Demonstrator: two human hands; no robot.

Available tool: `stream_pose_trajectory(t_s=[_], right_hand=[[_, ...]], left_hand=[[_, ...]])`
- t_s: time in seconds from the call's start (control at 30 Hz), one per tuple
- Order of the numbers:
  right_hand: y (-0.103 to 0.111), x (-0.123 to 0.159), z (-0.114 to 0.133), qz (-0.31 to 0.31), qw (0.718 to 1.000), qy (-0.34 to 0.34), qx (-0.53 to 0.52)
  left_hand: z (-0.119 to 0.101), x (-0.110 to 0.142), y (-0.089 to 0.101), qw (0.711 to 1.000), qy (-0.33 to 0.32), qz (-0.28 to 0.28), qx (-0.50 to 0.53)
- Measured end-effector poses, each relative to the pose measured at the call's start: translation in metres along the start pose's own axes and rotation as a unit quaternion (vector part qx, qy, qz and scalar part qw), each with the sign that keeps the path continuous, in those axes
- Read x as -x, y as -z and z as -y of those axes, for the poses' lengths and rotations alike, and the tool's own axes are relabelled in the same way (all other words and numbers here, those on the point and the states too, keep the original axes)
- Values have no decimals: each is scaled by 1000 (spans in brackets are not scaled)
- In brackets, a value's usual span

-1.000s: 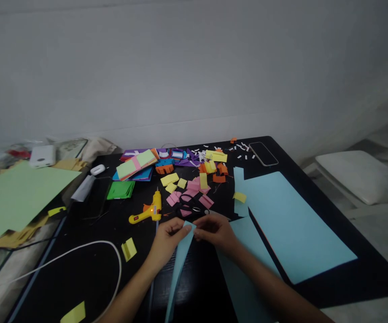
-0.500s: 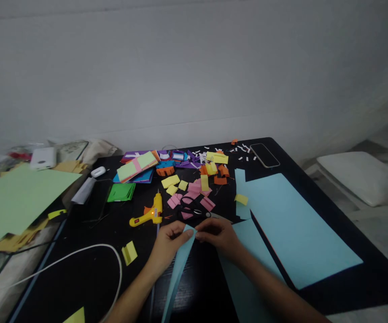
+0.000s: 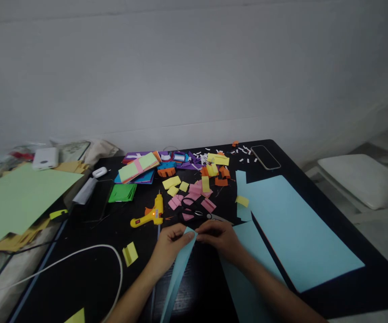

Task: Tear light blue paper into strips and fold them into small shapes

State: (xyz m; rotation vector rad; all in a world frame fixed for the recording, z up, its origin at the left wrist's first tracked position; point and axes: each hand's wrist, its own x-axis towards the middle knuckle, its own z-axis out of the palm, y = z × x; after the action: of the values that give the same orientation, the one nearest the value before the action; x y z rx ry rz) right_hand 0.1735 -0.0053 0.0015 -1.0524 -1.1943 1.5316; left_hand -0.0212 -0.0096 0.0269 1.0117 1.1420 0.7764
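My left hand (image 3: 169,247) and my right hand (image 3: 221,238) both pinch the far end of a long, narrow light blue paper strip (image 3: 178,274) that runs back toward me over the black table (image 3: 89,278). The fingertips of the two hands meet at the strip's top corner. Just beyond my hands lie black-handled scissors (image 3: 199,212) and a yellow glue gun (image 3: 148,215) with a small lit lamp. A large light blue sheet (image 3: 291,229) lies to the right of my right hand, with another blue piece (image 3: 244,278) under my right forearm.
Pink, yellow and orange paper scraps (image 3: 197,186) litter the table's far middle, beside a stack of coloured sheets (image 3: 138,167). A phone (image 3: 264,157) lies at the far right. A white cable (image 3: 79,258) loops at the left. A green sheet (image 3: 19,199) overhangs the left side.
My hands and the strip have stayed almost still; the fingers shifted slightly at the strip's end. The view has tilted a little, so everything sits slightly lower in frame.
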Motion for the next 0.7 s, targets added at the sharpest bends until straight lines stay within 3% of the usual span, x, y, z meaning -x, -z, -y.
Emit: stream_pose_trajectory(t_s=[0.7], right_hand=[[3, -1, -6, 2, 999, 26, 40]], left_hand=[[2, -2, 1, 1000, 10, 23, 5]])
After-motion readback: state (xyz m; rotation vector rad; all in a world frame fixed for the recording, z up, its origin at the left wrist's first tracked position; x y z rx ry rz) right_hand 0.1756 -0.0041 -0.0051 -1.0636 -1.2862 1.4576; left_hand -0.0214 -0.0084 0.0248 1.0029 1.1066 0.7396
